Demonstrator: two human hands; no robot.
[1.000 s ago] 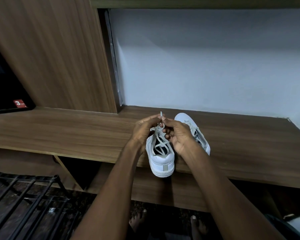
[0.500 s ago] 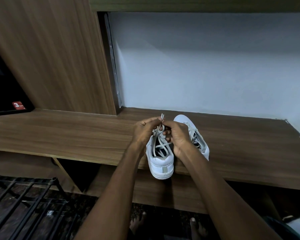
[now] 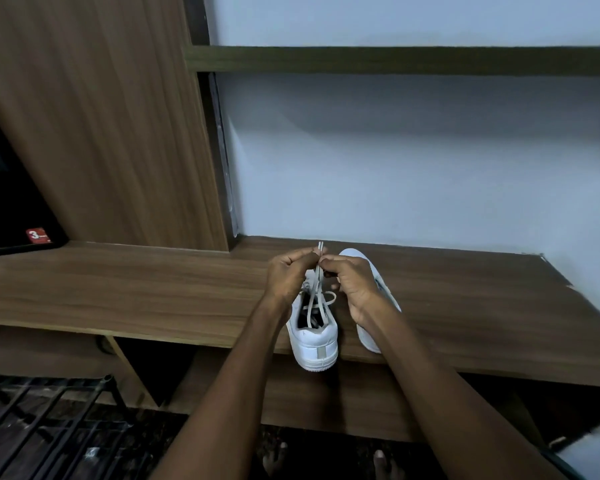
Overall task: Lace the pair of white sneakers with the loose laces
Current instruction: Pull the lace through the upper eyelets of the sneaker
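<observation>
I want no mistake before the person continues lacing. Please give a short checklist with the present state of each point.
1. Both lace ends pinched: left hand and right hand hold them, ok.
2. Ends level with each other: ok.
3. Near sneaker steady on wooden shelf: heel overhangs the edge, not ok.
4. Eyelets all threaded: cannot tell.
5. Second sneaker on shelf: ok.

Dim indoor light with a cool blue cast on the pale wall [image 3: 413, 161], brightest around 1 o'clock. A soft shadow band falls under the upper shelf [image 3: 395, 60]. The floor from 6 to 8 o'clock sinks into near black with little detail. Wide-angle distortion bends the wooden panel [image 3: 101, 116] at 10 o'clock. The white sneaker [image 3: 316, 344] shows no glare; edges are slightly soft
</observation>
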